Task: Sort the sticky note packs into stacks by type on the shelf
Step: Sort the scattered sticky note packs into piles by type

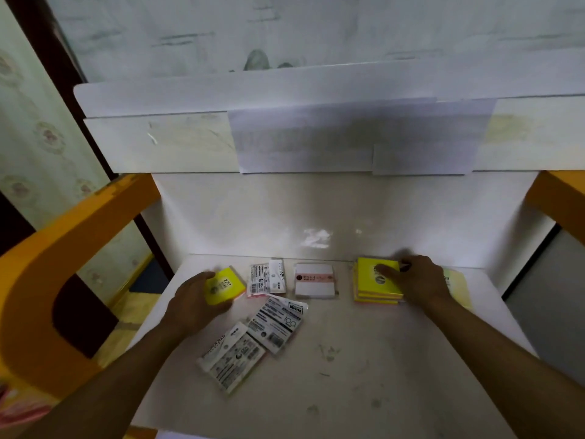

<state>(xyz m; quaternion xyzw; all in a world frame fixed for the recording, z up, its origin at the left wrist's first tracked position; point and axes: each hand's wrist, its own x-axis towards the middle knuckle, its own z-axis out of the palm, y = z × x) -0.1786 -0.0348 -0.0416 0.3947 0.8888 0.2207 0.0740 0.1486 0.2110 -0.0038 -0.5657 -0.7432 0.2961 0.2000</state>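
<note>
Left hand [196,301] gripping a yellow pack [225,286] at the shelf's [364,359] left rear. Right hand [418,283] resting on the yellow stack [376,282] (fingers loosely extended, thumb hidden), both forearms reaching forward.

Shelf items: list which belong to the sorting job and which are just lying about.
Job: small yellow pack in left hand; tall yellow stack under right hand; white banded pack; printed wrapped packs.
Lying about: taped white paper sheets; orange frame.

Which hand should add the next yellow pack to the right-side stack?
Probably the left hand: it already grips a yellow pack. The right hand rests its fingers on the yellow stack, steadying it.
</note>
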